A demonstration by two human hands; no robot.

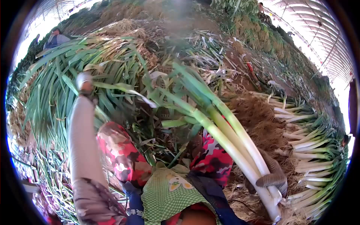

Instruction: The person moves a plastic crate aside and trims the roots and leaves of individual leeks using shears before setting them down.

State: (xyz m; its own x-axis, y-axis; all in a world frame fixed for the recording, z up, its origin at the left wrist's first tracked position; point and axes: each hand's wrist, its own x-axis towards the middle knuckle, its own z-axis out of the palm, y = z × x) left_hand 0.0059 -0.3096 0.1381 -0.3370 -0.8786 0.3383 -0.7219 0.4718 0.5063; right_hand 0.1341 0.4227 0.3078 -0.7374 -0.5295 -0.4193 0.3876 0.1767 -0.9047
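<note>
My right hand, in a grey ribbed glove, is closed around the white stalks of a few long green onions. Their green tops point up and left across the middle of the view. My left arm, in a beige sleeve, stretches up and away. My gloved left hand is at the edge of a big heap of green onion leaves. A long leaf runs off beside that hand; whether the hand grips it is unclear. My knees in red patterned trousers and a green checked apron are below.
A stack of trimmed green onions lies at the right, white ends towards me, on dry roots and husks. Loose stalks and soil cover the ground beyond. Another person is at the far left. A greenhouse roof arches overhead.
</note>
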